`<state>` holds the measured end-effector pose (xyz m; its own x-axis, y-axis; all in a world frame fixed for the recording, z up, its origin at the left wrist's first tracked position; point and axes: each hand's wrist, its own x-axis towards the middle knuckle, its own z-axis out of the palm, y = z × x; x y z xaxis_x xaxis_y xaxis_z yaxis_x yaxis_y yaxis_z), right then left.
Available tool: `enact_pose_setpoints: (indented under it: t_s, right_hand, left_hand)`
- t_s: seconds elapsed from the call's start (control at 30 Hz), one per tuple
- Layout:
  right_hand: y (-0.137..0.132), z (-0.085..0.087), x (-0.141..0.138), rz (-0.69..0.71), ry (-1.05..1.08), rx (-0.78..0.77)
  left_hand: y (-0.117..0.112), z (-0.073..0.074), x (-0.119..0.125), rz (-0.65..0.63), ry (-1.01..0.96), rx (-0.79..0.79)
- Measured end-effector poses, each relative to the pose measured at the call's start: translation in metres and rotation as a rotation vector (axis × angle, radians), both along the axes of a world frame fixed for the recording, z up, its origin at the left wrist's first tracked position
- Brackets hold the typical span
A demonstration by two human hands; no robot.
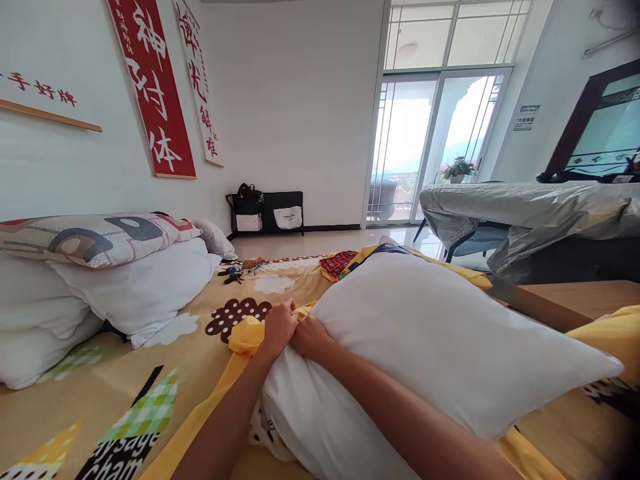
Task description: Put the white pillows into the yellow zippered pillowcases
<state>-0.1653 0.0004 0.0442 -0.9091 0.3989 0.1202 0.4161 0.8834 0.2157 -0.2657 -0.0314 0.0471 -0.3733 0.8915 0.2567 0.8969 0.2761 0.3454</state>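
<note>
A big white pillow [440,340] lies across the bed in front of me, partly inside a yellow pillowcase [245,337]. My left hand [277,327] is closed on the bunched yellow edge of the pillowcase at the pillow's near corner. Right beside it, my right hand [310,335] is closed on the same corner, pinching pillow and cloth together. Both forearms reach in from the bottom of the view, the right one lying over the pillow.
A patterned bedsheet [150,373] covers the bed. Stacked white pillows [135,287] and a patterned pillow [90,237] sit at the left. Small items, keys among them [233,272], lie further up. A covered table [530,213] and a wooden surface [580,300] are at the right.
</note>
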Motion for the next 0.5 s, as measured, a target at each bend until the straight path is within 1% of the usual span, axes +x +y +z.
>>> enact_pose_setpoints:
  t_s: [0.07, 0.13, 0.2, 0.23, 0.3, 0.37, 0.4, 0.43, 0.47, 0.5]
  right_hand:
    - [0.021, 0.005, 0.012, -0.127, 0.032, -0.006]
    - [0.039, 0.013, 0.027, -0.217, 0.06, -0.026]
    - [0.048, 0.024, 0.043, -0.237, 0.105, -0.055]
    - [0.046, 0.03, 0.05, -0.228, 0.136, -0.067]
    - [0.029, 0.041, 0.067, -0.174, 0.206, -0.084]
    - [-0.004, 0.041, 0.089, -0.038, 0.27, -0.109]
    - [-0.024, 0.036, 0.101, 0.075, 0.3, -0.131]
    - [-0.044, 0.027, 0.115, 0.187, 0.308, -0.141]
    - [-0.063, 0.015, 0.128, 0.25, 0.306, -0.112]
    - [-0.08, 0.0, 0.139, 0.268, 0.3, -0.063]
  left_hand:
    - [-0.009, -0.004, 0.004, 0.003, 0.017, -0.026]
    - [-0.021, -0.012, 0.006, -0.005, 0.03, -0.053]
    - [-0.034, -0.021, 0.007, -0.021, 0.034, -0.074]
    - [-0.04, -0.024, 0.006, -0.031, 0.034, -0.079]
    - [-0.049, -0.029, 0.004, -0.047, 0.03, -0.08]
    - [-0.054, -0.03, 0.0, -0.056, 0.022, -0.072]
    - [-0.055, -0.03, -0.001, -0.057, 0.016, -0.067]
    - [-0.054, -0.03, -0.003, -0.059, 0.011, -0.061]
    - [-0.053, -0.031, -0.004, -0.059, 0.005, -0.056]
    - [-0.051, -0.031, -0.004, -0.06, 0.001, -0.052]
